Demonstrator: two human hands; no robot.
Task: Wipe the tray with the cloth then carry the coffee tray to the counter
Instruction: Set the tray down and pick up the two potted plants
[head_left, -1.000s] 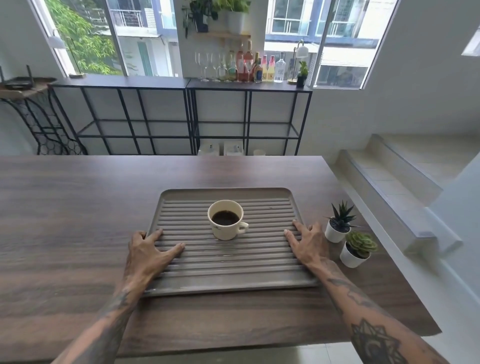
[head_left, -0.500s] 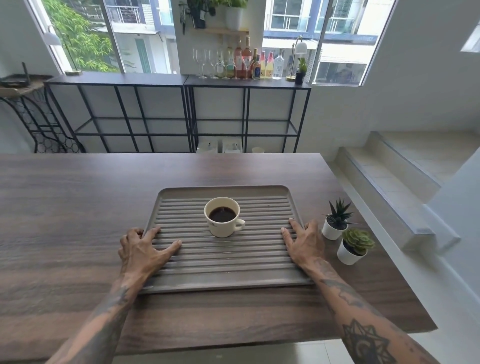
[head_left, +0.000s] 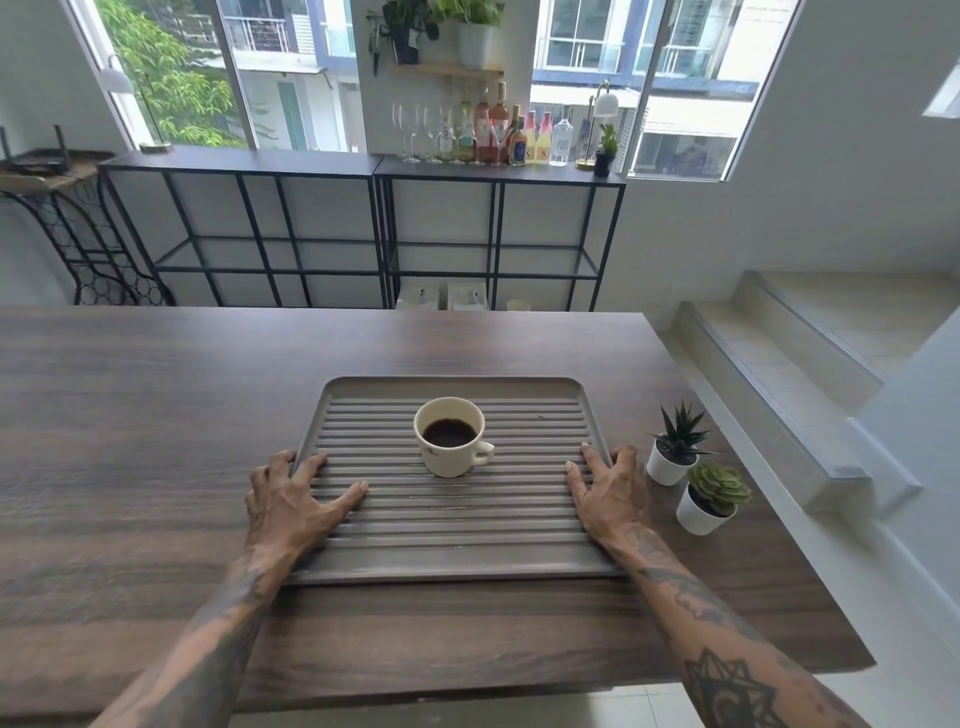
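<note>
A grey ribbed tray (head_left: 452, 564) lies flat on the dark wooden table. On its middle stands a cream cup (head_left: 451, 457) with black coffee, handle pointing right. My left hand (head_left: 291, 501) grips the tray's left rim, thumb on the ribs and fingers curled over the edge. The right rim is held the same way by my right hand (head_left: 610, 493). No cloth is in view.
Two small potted succulents (head_left: 670, 457) (head_left: 709, 499) stand just right of the tray, close to my right hand. The table's right edge (head_left: 769, 519) drops to a tiled floor and steps. Behind the table is a black shelf counter (head_left: 363, 166) with bottles and glasses.
Both hands have slid slightly outward, fingers now curled over the tray's side rims. The tray and cup stay where they were on the table.
</note>
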